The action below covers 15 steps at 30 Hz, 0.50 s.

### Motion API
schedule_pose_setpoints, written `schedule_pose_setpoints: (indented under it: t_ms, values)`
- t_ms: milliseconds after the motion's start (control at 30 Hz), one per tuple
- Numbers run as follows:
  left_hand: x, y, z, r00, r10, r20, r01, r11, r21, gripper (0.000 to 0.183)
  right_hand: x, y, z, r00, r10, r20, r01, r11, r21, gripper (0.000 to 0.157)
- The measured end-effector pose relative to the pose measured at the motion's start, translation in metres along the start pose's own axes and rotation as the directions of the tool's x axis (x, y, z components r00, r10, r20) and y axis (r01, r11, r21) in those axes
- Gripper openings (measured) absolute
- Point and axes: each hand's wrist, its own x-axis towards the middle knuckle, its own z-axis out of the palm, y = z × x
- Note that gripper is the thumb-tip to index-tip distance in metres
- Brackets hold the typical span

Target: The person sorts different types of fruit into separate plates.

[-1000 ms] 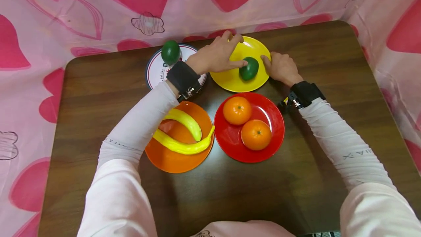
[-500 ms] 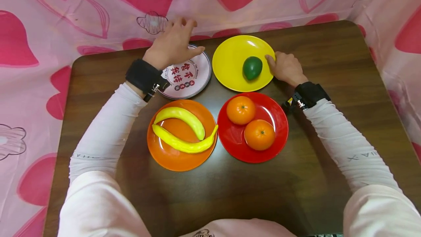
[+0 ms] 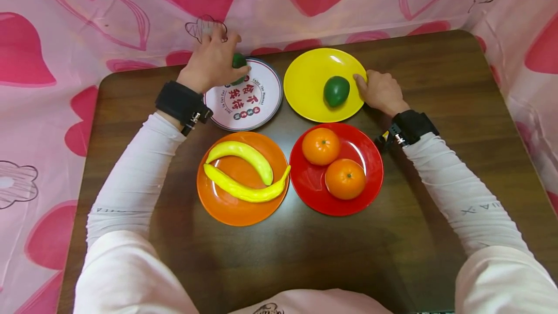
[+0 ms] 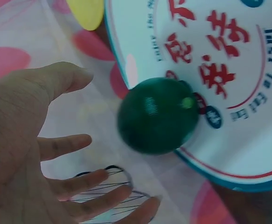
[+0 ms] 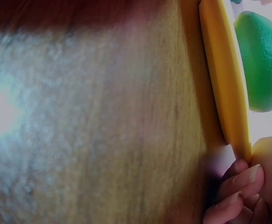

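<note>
A dark green avocado (image 3: 239, 68) sits at the back left of the white plate with red characters (image 3: 261, 105). My left hand (image 3: 211, 62) is over its left side, partly covering it. In the left wrist view, the fingers and thumb are spread and stand apart from the avocado (image 4: 156, 116), with nothing in them. Another green avocado (image 3: 336, 92) lies on the yellow plate (image 3: 305, 71). My right hand (image 3: 382, 92) holds that plate's right rim, thumb on top. In the right wrist view, curled fingers (image 5: 240, 184) show at the edge of the yellow plate (image 5: 226, 74).
Nearer on the wooden table (image 3: 305, 260), an orange plate (image 3: 244, 214) bears two yellow bananas (image 3: 244, 190). Beside it, a red plate (image 3: 305, 185) holds two oranges (image 3: 346, 179). A pink curtain with hearts (image 3: 261, 8) borders the table's back edge.
My left hand has moved left from the avocado on the yellow plate to the one on the white plate. That first avocado stays on the yellow plate. My right hand keeps its hold.
</note>
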Motion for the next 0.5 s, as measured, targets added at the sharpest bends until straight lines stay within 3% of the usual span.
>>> schedule_pose_setpoints:
  t_ms: [167,333,500]
  values:
    - [0.005,-0.007,0.014,0.999,-0.025,0.040,0.027,0.997,-0.066,0.082,0.001,0.000,0.002,1.000,-0.009,-0.008,0.009,1.000,-0.003,0.068]
    - [0.009,-0.010,0.030,0.996,-0.028,0.081,0.033,0.997,-0.066,0.081,0.002,-0.001,0.003,1.000,-0.009,-0.010,0.009,1.000,-0.007,0.068]
    - [0.010,-0.011,0.042,0.997,-0.019,0.073,0.024,0.997,-0.068,0.075,0.002,-0.002,0.004,1.000,-0.008,-0.004,0.008,1.000,-0.009,0.070]
